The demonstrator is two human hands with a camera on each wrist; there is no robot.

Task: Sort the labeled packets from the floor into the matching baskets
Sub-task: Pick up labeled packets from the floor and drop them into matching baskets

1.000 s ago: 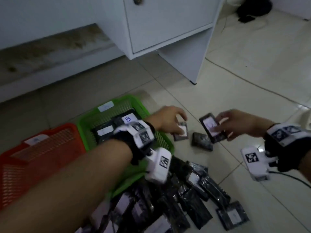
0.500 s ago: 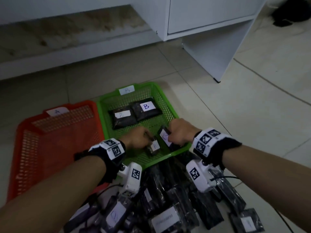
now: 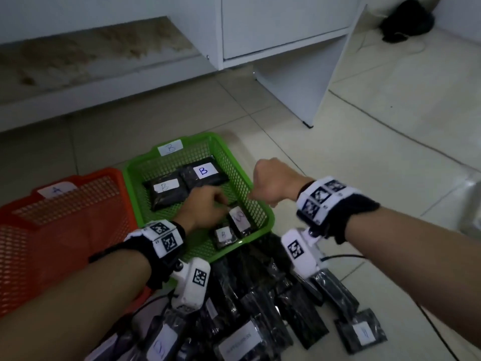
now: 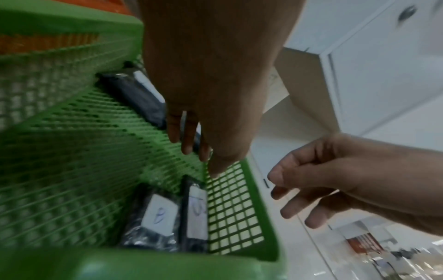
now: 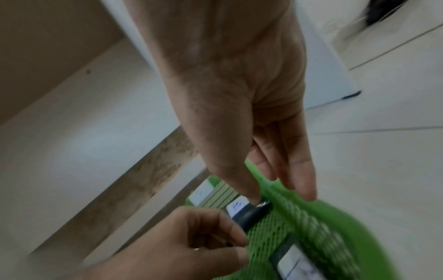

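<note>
Orange basket [image 3: 65,230] sits left, green basket [image 3: 166,162] beside it with four B packets [image 3: 203,174] inside. Left hand [image 3: 205,207] hovers there, fingers loose, empty; right hand [image 3: 276,182] above the rim, empty too.

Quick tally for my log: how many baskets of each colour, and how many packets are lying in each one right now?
Green basket: 1, with 4 packets in it, each labelled B
Red basket: 1, with 0 packets visible in it
Total: 2 baskets, 4 packets sorted
</note>
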